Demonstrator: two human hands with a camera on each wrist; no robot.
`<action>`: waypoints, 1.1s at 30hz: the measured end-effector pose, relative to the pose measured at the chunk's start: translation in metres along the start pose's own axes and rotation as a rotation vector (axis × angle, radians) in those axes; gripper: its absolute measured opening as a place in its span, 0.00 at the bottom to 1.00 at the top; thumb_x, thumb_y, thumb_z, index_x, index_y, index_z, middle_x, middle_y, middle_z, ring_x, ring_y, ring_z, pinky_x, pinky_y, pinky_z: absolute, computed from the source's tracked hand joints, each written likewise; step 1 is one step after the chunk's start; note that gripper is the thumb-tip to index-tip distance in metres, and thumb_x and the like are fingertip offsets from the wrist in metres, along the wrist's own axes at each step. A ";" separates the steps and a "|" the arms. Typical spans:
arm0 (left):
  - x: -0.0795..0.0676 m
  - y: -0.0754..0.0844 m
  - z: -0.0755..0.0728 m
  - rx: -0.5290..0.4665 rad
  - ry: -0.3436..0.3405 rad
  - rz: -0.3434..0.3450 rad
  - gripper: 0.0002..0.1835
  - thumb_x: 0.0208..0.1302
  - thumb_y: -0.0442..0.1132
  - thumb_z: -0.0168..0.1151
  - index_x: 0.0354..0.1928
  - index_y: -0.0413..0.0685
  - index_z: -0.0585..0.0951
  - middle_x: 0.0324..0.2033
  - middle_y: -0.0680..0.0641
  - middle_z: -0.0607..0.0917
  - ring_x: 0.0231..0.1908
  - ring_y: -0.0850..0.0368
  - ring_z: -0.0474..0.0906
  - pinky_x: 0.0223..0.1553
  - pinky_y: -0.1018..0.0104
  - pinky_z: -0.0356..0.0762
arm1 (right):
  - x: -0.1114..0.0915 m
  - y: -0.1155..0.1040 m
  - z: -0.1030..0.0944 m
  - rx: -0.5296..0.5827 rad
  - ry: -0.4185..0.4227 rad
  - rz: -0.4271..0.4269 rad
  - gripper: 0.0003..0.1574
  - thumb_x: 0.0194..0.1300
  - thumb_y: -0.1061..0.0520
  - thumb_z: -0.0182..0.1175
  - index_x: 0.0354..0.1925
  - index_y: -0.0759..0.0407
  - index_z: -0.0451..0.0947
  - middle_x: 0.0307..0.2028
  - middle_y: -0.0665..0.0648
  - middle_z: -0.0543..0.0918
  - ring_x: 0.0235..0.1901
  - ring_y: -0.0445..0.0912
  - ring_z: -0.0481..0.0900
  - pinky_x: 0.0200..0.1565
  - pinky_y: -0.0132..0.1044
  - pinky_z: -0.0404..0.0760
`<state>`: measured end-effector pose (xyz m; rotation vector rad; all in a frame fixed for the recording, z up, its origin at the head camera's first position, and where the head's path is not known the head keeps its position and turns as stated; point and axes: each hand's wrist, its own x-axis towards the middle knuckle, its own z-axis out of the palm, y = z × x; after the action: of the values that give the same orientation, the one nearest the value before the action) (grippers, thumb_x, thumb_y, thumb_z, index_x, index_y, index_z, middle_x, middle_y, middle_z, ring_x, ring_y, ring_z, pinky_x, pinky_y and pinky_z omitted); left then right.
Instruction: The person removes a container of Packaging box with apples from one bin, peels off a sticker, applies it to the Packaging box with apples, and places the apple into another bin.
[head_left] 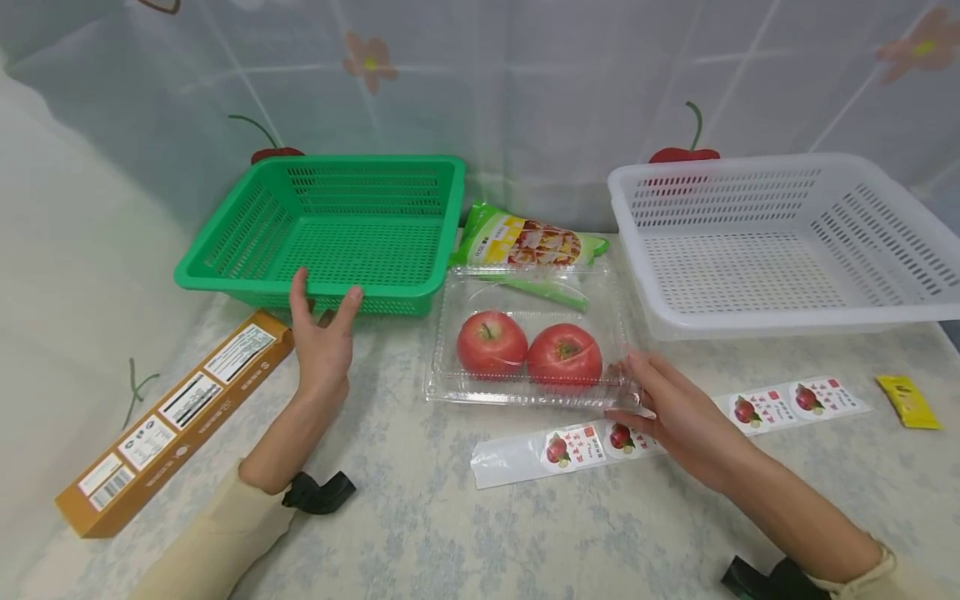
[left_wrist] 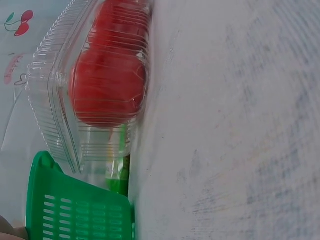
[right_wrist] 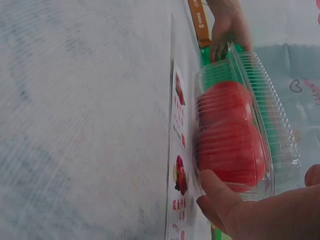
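Note:
My left hand (head_left: 322,354) is at the near rim of the green basket (head_left: 442,287), its fingers curled about that edge; some fingertips are hidden. In the left wrist view only a bit of a finger shows beside the basket's wall (left_wrist: 82,215). With thumb and fingers, my right hand (head_left: 686,421) pinches the near right corner of a clear plastic clamshell box (head_left: 450,387). Two red apples (head_left: 491,343) lie side by side inside it, and its lid looks closed in the right wrist view, where the box (right_wrist: 272,130) is seen from the side.
Behind the box lies a green food packet (head_left: 536,242). A white basket (head_left: 637,250) stands at the right. A strip of apple stickers (head_left: 510,462) runs beneath my right hand. The long orange carton (head_left: 176,425) lies at the left, a small yellow sachet (head_left: 907,402) at the far right.

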<state>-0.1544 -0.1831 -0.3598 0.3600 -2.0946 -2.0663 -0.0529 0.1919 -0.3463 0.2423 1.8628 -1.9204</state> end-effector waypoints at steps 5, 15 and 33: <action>-0.010 0.001 -0.004 -0.061 0.024 -0.007 0.42 0.69 0.47 0.62 0.77 0.75 0.49 0.76 0.59 0.38 0.74 0.45 0.43 0.70 0.54 0.54 | -0.023 0.009 -0.005 -0.208 0.014 -0.075 0.39 0.77 0.35 0.42 0.70 0.60 0.51 0.66 0.65 0.61 0.63 0.59 0.71 0.65 0.53 0.65; -0.061 0.010 -0.013 -0.140 0.026 0.369 0.24 0.67 0.28 0.61 0.64 0.43 0.72 0.52 0.43 0.74 0.51 0.51 0.74 0.49 0.66 0.72 | -0.045 0.020 0.017 -0.601 -0.014 -0.468 0.10 0.72 0.56 0.59 0.51 0.53 0.77 0.42 0.50 0.82 0.40 0.43 0.82 0.40 0.36 0.81; -0.122 -0.015 0.030 0.433 -0.965 -0.019 0.25 0.61 0.42 0.71 0.60 0.47 0.79 0.38 0.49 0.79 0.29 0.58 0.77 0.31 0.69 0.74 | -0.005 0.039 0.043 -0.779 -0.193 -0.484 0.21 0.68 0.57 0.63 0.59 0.56 0.80 0.35 0.44 0.74 0.32 0.37 0.71 0.33 0.32 0.74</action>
<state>-0.0459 -0.1190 -0.3706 -0.7356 -3.0522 -1.9714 -0.0241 0.1514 -0.3764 -0.6628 2.5024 -1.2415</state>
